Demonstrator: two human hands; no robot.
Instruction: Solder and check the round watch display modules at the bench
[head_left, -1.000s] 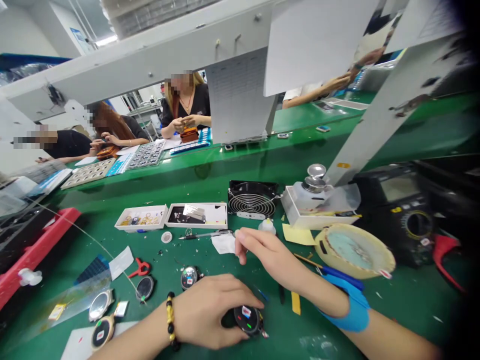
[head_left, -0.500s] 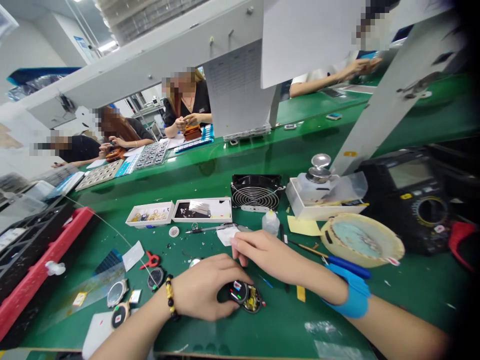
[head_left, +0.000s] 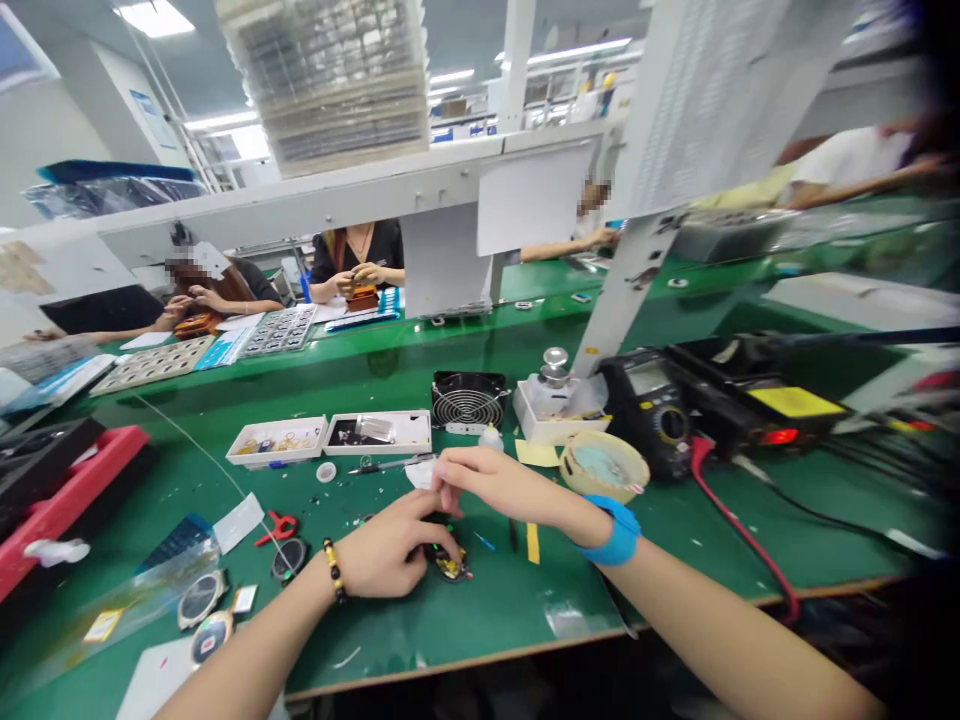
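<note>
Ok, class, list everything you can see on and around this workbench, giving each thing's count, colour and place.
green workbench: 1, green, across the lower view
round electronic device: 1, black with yellow parts, under the left hand
round watch-like units: 3, silver and black, lower left
trays: 2, white, side by side behind the hands
cooling fan: 1, black, right of the trays
digital multimeter: 1, black, right side
rack: 1, red and black, far left
snips: 1, red handles, left of the hands
co-workers: several, across the bench
left hand: 1, beaded bracelet, over the device
right hand: 1, blue wristband, beyond the left hand
</note>
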